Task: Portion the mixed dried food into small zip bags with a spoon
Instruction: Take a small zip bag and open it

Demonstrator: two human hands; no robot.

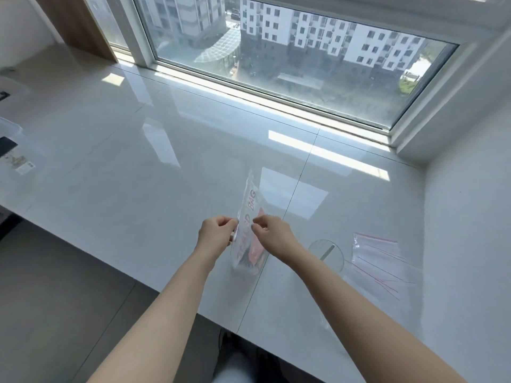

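Observation:
A clear zip bag (249, 205) printed with red "SEALED BAG" letters stands on the glossy white counter (138, 175), with reddish and dark contents at its bottom. My left hand (217, 233) pinches its left edge and my right hand (272, 232) pinches the edge opposite. To the right lies a loose pile of small empty zip bags (381, 264) with red strips. Between them sits a clear round container (327, 254) with what looks like a spoon handle inside.
A large window (290, 59) runs along the far side, with a white wall (470, 217) at the right. Clear plastic boxes and a labelled packet (16, 161) lie at the far left. The counter's front edge runs diagonally below my forearms.

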